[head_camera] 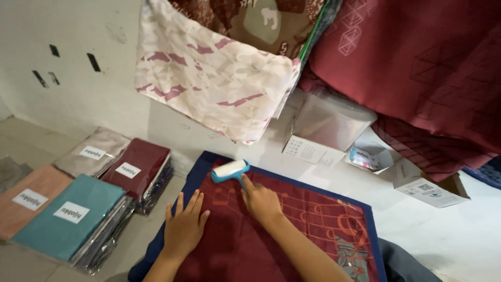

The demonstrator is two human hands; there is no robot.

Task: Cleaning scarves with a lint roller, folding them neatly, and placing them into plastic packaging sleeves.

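A dark red cloth (250,245) with a navy border and an orange line pattern lies flat on the floor in front of me. My left hand (184,225) rests flat on it, fingers spread, near its left edge. My right hand (262,201) grips the blue handle of a lint roller (229,170), whose white roll lies on the cloth's far left corner.
Stacks of folded fabrics in clear wrapping (78,209) sit on the floor to the left, teal, peach, grey and maroon. Pink patterned cloth (214,78) and dark red cloths (428,73) hang over the wall ahead. Open cardboard boxes (428,185) stand at the right.
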